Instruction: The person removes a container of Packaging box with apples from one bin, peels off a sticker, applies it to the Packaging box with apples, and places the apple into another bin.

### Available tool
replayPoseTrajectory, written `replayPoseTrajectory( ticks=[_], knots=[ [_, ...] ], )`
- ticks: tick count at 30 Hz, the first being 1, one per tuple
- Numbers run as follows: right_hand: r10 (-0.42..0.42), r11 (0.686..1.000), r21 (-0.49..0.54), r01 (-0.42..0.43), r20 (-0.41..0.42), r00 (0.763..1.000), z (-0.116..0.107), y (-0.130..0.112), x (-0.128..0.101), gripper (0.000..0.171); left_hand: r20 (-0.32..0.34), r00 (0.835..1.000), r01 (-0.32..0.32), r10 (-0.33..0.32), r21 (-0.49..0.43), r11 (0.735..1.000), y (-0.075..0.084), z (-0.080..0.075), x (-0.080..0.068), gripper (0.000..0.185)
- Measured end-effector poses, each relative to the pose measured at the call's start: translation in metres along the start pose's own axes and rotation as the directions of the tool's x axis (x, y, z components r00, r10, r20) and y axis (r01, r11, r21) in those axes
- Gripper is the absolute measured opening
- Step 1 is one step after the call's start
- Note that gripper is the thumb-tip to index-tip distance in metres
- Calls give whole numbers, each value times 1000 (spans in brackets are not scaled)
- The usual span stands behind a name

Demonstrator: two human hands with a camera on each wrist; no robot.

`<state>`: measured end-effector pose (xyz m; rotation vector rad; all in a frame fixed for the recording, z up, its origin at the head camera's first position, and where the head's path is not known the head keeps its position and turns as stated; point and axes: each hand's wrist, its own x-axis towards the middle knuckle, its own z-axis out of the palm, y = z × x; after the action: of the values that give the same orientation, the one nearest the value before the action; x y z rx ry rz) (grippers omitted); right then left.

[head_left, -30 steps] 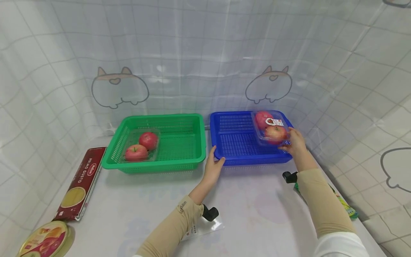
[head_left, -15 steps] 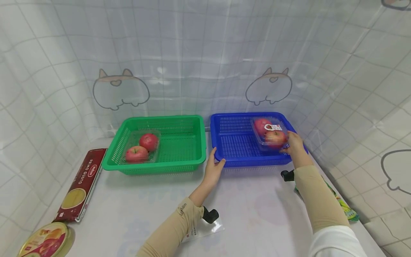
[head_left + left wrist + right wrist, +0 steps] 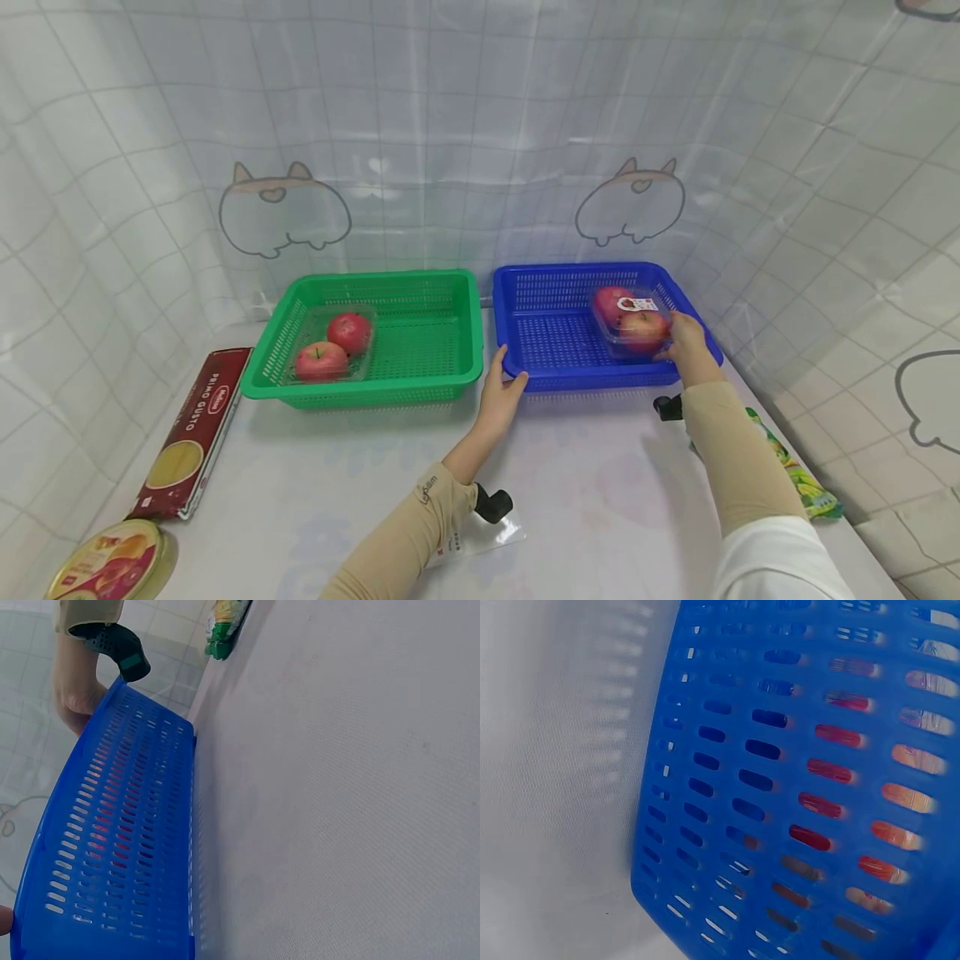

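Observation:
At the front left corner of the blue basket, my left hand grips the rim between thumb and fingers. My right hand holds the right end of a clear plastic box of apples, low inside the basket's right side. Two red apples and a white label show through its lid. In the left wrist view the basket's slotted wall stands between the camera and the box. Red shows through the basket slots in the right wrist view; the right fingers are out of sight there.
A green basket holds another clear box with two apples. A dark red Primo Gusto pack and a round tin lie at left. A green-yellow packet lies beyond my right forearm. A clear plastic bag is near my left sleeve.
My right hand has lowered the box of apples deeper into the blue basket, and the box now lies flatter. The left hand stays at the basket's corner.

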<state>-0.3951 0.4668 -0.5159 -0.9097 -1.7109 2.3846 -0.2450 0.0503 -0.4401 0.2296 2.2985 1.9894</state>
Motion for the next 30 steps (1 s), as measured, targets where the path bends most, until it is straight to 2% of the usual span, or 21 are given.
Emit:
replayPoseTrajectory(
  ticks=[2,7,9,11,14,16,19,22,24,28,30],
  knots=[
    [8,1000,0,-8,-7,1000,1,0,1,49,0,1000,2,-2,-8,1000,1,0,-1,60],
    [53,998,-21,-53,-10,999,15,-10,-30,46,-2,1000,7,-7,-17,1000,1,0,-1,60],
    [73,997,-8,-73,-14,997,12,-9,-21,43,-3,1000,14,-15,-20,1000,1,0,0,60],
    [90,996,8,-90,-37,995,4,0,7,45,-3,1000,18,-18,-19,1000,0,0,0,60],
    [111,991,78,-108,-37,993,-23,21,83,52,-3,1000,28,-28,-22,999,0,1,0,60],
    [113,990,88,-110,-30,993,-35,31,118,63,-4,1000,30,-30,-22,999,0,1,0,60],
    [116,990,86,-112,-47,992,-40,37,139,69,-8,999,33,-34,-26,999,1,1,0,60],
    [105,994,52,-99,-131,986,-24,29,114,62,-11,999,30,-30,-24,999,1,1,0,60],
    [96,995,14,-95,-151,984,-12,20,82,58,-11,1000,27,-28,-23,999,2,1,0,60],
    [131,991,-5,-134,-146,981,7,2,25,64,-11,1000,14,-14,-15,1000,2,1,0,59],
    [175,984,5,-177,-163,971,13,-6,5,67,-11,1000,7,-7,-12,1000,3,1,0,59]
  ],
)
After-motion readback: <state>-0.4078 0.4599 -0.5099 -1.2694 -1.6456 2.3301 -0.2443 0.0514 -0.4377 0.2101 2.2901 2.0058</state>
